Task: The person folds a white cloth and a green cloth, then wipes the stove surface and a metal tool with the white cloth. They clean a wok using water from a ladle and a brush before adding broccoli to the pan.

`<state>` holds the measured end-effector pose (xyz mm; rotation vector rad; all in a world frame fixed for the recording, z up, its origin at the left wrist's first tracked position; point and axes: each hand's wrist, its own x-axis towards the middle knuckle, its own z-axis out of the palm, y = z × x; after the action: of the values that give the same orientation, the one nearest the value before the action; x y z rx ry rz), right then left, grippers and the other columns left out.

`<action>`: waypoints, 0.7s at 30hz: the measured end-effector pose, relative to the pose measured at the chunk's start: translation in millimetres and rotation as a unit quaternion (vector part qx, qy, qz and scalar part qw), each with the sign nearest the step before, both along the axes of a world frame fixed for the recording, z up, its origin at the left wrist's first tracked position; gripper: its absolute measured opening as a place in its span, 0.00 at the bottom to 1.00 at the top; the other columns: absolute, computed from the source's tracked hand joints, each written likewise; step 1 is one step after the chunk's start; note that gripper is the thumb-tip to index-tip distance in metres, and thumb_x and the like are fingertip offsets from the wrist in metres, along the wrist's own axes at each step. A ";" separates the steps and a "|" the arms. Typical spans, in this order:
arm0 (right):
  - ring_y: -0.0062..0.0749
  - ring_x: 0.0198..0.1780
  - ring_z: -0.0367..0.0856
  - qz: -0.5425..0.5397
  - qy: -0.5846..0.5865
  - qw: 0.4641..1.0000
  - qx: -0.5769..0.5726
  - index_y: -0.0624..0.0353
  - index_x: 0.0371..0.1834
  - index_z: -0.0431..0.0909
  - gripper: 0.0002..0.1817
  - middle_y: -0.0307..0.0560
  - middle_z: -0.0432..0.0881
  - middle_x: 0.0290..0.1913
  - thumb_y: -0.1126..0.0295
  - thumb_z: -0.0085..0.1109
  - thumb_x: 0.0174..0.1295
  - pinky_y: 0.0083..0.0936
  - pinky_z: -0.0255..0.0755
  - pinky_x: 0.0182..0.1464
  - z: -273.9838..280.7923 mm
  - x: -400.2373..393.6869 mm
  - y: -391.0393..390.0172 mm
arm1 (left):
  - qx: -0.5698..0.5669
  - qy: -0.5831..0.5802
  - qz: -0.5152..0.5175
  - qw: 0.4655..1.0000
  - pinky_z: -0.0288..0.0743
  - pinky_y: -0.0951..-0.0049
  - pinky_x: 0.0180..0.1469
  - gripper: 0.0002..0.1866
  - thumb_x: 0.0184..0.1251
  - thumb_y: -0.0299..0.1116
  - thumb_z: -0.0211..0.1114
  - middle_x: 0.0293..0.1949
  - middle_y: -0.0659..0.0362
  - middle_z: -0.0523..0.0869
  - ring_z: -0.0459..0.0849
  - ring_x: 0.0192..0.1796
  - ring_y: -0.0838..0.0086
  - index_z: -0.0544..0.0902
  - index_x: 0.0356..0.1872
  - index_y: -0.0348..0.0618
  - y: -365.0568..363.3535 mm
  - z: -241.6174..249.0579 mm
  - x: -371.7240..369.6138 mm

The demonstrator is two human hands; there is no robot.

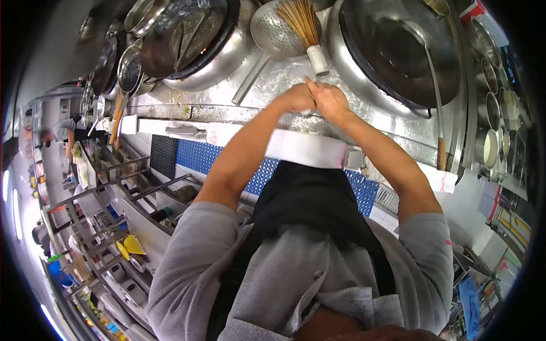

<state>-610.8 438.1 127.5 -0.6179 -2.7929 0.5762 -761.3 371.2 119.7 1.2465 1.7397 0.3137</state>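
Observation:
My left hand (298,98) and my right hand (330,100) meet over the front of the steel stove top (216,102), with fingers curled in. A small white bit shows under them, too little to name. Just beyond my fingertips stands the pale handle end of a bamboo wok brush (301,25). Its bristles rest on a perforated strainer ladle (278,34), whose handle points toward me on the left. To the right, a large dark wok (398,51) sits on its burner ring, with a long wooden-handled ladle (435,85) leaning in it.
Another wok (185,34) sits at the left, a small flame showing beside it. Strainers with wooden handles (129,68) hang at far left. White cloth (307,149) lies along the front edge. Several bowls (490,113) line the right. Another person (62,131) stands far left, near metal racks.

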 end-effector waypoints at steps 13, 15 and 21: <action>0.23 0.20 0.73 0.027 0.017 0.550 -0.834 0.63 0.32 0.78 0.06 0.47 0.79 0.27 0.72 0.62 0.63 0.22 0.63 0.16 59.9 38.6 21.3 | 0.397 0.367 -0.148 0.828 0.74 0.54 0.68 0.37 0.55 0.30 0.71 0.71 0.52 0.72 0.72 0.71 0.51 0.75 0.71 0.53 -47.0 97.8 35.9; 0.23 0.18 0.70 0.114 -0.157 0.548 -0.813 0.63 0.29 0.77 0.07 0.45 0.77 0.24 0.73 0.61 0.63 0.23 0.63 0.15 53.9 28.0 31.7 | 0.338 0.295 -0.172 0.877 0.79 0.61 0.61 0.29 0.59 0.31 0.70 0.64 0.54 0.79 0.77 0.68 0.57 0.80 0.65 0.51 -37.3 96.6 34.9; 0.44 0.30 0.87 -0.038 -0.096 0.936 -0.337 0.70 0.35 0.81 0.13 0.60 0.87 0.32 0.67 0.65 0.59 0.39 0.79 0.33 20.9 17.9 6.5 | 0.085 0.374 -0.163 0.909 0.86 0.56 0.46 0.13 0.60 0.32 0.68 0.42 0.44 0.90 0.91 0.46 0.51 0.88 0.45 0.40 1.4 81.2 47.7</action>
<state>-593.0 444.6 148.4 -0.9384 -2.6836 1.5575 -713.6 372.6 200.9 1.9246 2.1019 -0.2595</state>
